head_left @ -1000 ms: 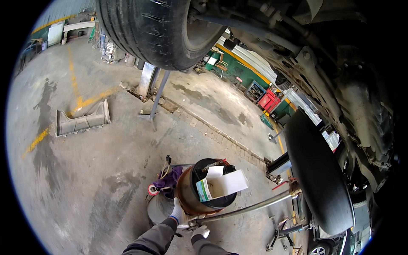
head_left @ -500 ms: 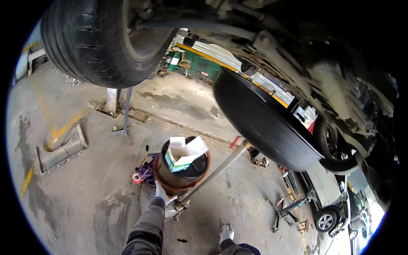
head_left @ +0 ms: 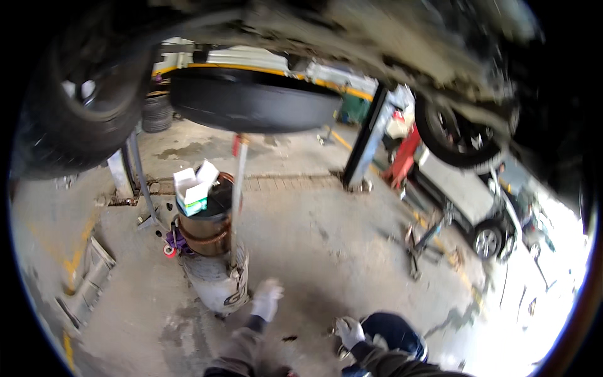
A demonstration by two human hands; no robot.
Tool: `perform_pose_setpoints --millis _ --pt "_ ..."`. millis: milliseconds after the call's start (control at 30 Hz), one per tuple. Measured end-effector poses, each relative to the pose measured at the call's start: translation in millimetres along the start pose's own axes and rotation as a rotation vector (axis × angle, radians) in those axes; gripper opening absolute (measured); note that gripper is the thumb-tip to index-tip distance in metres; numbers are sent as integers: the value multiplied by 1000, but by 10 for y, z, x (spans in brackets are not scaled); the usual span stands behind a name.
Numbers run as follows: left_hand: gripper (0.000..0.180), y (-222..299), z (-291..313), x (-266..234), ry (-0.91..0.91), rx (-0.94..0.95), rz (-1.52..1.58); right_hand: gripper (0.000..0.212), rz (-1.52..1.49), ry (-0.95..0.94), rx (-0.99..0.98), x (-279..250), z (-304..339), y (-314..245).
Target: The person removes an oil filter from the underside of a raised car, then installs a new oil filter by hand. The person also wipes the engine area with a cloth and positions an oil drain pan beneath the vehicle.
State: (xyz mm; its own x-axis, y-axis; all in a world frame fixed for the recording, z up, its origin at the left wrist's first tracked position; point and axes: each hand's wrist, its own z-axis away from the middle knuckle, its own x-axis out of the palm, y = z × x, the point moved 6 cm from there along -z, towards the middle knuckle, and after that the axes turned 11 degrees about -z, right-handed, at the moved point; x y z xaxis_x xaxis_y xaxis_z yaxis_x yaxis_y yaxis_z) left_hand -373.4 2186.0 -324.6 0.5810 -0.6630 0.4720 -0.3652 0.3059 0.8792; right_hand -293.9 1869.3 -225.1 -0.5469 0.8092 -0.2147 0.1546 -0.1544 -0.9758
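Observation:
My left hand (head_left: 267, 298), in a white glove, is just right of a pale grey tank (head_left: 217, 283), apart from it. Motion smears its fingers. My right hand (head_left: 350, 332), also gloved, is closed beside my dark-clad knee (head_left: 392, 330); a small metallic thing at its fingertips is too small to name. On the tank stands a brownish drum (head_left: 204, 234) with a rusty hoop. An open white and green cardboard box (head_left: 191, 191) sits on its dark top. Beside the drum a metal pole (head_left: 239, 188) with a red handle rises to a wide black pan (head_left: 251, 103).
A raised vehicle's underbody (head_left: 352, 44) hangs overhead, with a tire (head_left: 94, 119) at left and another tire (head_left: 455, 141) at right. A lift post (head_left: 366, 138) stands beyond. A grey plastic panel (head_left: 91, 283) lies on the floor; a jack stand (head_left: 427, 235) and a car (head_left: 471, 207) are at right.
My left hand has come off the drum's lower side and moved right. My view has swung, so the drum and pan appear farther left. My right hand still holds the small thing.

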Motion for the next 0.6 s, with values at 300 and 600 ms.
perform_pose_setpoints --millis 300,600 --pt "23 218 1756 790 -204 -204 -582 44 -784 -295 158 768 527 643" --pt "30 1618 1577 1900 -469 -121 -139 32 -707 -460 -62 537 821 -423"
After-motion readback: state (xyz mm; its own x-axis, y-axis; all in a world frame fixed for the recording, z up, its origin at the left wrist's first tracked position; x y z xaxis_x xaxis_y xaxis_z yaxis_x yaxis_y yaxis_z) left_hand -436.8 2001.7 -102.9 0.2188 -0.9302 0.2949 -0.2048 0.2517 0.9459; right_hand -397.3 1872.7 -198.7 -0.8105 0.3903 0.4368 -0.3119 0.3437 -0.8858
